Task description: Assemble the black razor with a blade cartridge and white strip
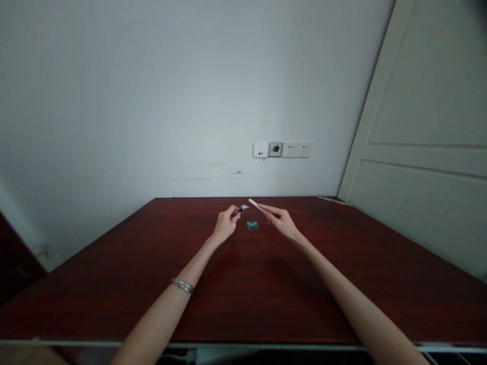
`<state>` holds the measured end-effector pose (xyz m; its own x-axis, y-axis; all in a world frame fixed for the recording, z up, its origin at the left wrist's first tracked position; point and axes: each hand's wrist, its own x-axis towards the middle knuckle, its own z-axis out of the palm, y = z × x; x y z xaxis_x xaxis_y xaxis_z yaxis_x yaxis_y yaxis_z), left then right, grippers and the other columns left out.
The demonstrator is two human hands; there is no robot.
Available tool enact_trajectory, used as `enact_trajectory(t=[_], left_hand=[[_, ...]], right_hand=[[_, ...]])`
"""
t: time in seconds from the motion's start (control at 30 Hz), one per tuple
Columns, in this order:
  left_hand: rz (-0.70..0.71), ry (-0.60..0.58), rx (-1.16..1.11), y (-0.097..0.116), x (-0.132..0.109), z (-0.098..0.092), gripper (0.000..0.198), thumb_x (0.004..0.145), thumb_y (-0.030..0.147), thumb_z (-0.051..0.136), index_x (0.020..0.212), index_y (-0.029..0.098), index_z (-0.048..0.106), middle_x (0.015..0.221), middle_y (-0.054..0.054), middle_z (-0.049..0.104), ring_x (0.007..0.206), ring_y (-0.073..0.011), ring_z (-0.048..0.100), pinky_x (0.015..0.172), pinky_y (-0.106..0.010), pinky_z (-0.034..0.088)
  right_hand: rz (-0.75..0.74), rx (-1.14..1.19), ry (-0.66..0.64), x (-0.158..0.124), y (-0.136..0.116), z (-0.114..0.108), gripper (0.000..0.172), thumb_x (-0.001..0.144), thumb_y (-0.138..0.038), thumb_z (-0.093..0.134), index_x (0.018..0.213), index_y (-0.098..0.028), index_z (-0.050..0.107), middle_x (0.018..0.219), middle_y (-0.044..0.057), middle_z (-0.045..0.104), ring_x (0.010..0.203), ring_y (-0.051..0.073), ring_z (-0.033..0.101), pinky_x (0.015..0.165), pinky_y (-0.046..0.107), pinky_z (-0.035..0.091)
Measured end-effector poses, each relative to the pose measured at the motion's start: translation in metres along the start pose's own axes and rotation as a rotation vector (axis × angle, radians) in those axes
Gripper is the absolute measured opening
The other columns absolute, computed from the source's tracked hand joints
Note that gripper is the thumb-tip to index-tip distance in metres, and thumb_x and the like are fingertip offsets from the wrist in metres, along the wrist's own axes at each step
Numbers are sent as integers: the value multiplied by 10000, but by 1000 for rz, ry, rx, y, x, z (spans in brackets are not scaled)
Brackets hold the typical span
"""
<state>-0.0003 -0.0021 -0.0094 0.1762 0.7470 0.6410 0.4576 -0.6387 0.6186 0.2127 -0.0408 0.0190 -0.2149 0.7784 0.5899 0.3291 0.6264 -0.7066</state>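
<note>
My left hand (227, 223) is closed around the dark handle of what looks like a razor (243, 208), its pale, silvery head pointing up and to the right. Between the fingertips of my right hand (280, 221) is a slim white stick (255, 204) with a rounded end, slanting up to the left. Its tip is close to the razor's head, with a small gap between them. Below and between both hands, a small clear case (252, 226) with something green inside rests on the table.
The dark red wooden table (262, 299) reaches back to a pale wall (182, 101). Wall sockets (297, 149) sit above its far edge. A thin flat strip (335, 201) lies at the back right corner, beside a white panelled door (426, 126).
</note>
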Motion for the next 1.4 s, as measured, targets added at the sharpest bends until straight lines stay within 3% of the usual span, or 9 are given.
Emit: enact_trajectory(t=[0.17,0.3,0.47,0.7,0.83,0.93,1.03,1.2,1.4], left_hand=[[53,-18,-2,1,1,-5,141,787,182,477,893,172,568,827,-26,645,761,-134,589,720,-221,417],[68,-68,6,1,0,-7,161,792,169,469,916,177,571,854,-28,655,799,-140,600,741,-218,413],[84,-104,47,0,-2,-7,176,799,158,457,923,178,580,867,-31,656,798,-143,601,738,-218,415],[127,-126,50,-1,-2,-8,216,786,108,433,922,175,587,869,-33,654,799,-141,601,729,-212,414],[125,-130,63,0,-2,-7,194,778,122,456,906,177,592,843,-28,654,772,-137,600,725,-211,413],[124,-127,33,-1,-2,-7,189,786,142,457,912,178,593,846,-32,658,778,-139,604,718,-213,417],[80,-99,-3,-6,0,-6,195,788,166,467,935,177,594,856,-40,664,788,-147,611,718,-222,429],[18,-23,-73,-14,2,-3,187,755,197,527,919,164,609,851,-48,667,807,-161,618,759,-256,448],[-85,61,-196,-14,6,-2,213,711,194,572,914,142,613,836,-57,668,824,-175,629,762,-278,474]], right_hand=[[29,99,-123,-1,-5,-8,439,807,-398,485,1159,-152,578,546,-23,509,501,79,379,491,212,316],[52,101,-225,-4,-13,-11,441,791,-395,506,1129,-127,601,562,-4,534,519,86,391,490,215,316],[55,104,-288,-5,-20,-13,422,780,-383,524,1101,-127,621,798,65,660,678,143,529,599,250,408],[-16,73,-403,-6,-20,-6,367,790,-365,516,1087,-182,628,1037,70,654,909,213,583,816,349,427],[-17,105,-311,-7,-20,-3,379,800,-367,499,1118,-189,606,1081,69,635,948,211,572,824,342,425],[-25,69,-364,-7,-21,-4,364,796,-361,506,1096,-189,621,1019,56,658,864,187,580,774,315,430],[20,22,-421,-7,-20,-8,368,803,-349,495,1104,-175,617,747,22,666,614,117,529,594,246,412],[154,132,-168,-2,-2,-11,418,809,-280,438,1186,-136,548,585,-11,569,428,59,378,401,185,296],[406,236,28,5,20,-9,302,728,-240,538,963,-88,651,634,38,612,432,67,449,358,177,376]])
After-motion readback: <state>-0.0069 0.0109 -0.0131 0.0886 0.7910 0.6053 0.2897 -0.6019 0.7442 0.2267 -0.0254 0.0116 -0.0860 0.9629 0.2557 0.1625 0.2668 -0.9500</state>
